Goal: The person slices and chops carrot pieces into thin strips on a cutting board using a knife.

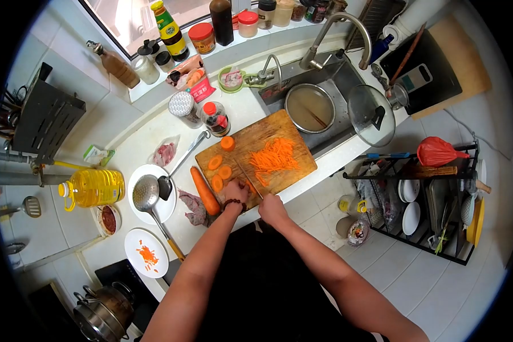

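Note:
A wooden cutting board (293,130) lies on the counter by the sink. My right hand (272,210) is closed round the handle of a knife (248,178), whose blade crosses the board. Just left of the blade, my left hand (235,192) presses down with bent fingers on carrot at the board's near edge; the piece is mostly hidden. Shredded carrot (275,157) is heaped right of the knife. Thick carrot slices (215,162) and an upright carrot chunk (227,143) sit on the left part. A whole carrot (204,191) lies along the board's left edge.
The sink (339,94) behind the board holds a metal bowl (309,108) of cloudy water, with a glass lid (371,116) at its right. Left are a plate (139,202) with a skimmer (146,192), a plate (132,259) with carrot bits, and an oil bottle (97,187).

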Demonstrator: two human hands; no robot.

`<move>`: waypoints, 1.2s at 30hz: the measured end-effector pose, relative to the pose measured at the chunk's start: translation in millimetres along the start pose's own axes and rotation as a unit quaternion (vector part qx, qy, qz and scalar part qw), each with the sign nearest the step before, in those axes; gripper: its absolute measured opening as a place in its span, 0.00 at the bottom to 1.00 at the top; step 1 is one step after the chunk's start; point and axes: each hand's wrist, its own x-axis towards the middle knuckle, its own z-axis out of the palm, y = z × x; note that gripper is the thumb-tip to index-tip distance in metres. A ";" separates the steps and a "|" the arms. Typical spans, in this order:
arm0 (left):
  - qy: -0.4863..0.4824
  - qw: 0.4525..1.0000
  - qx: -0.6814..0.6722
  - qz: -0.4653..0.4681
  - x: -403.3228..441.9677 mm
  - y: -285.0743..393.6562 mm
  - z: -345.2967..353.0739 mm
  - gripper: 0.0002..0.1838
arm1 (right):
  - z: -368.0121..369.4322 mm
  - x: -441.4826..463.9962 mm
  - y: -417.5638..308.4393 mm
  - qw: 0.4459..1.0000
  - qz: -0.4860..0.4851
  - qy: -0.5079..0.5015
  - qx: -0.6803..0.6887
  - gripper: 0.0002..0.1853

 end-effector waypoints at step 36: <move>-0.023 0.998 0.059 0.027 20.4 -28.4 6.9 0.12 | 1.7 -0.4 -8.6 1.000 -0.010 0.026 0.003 0.10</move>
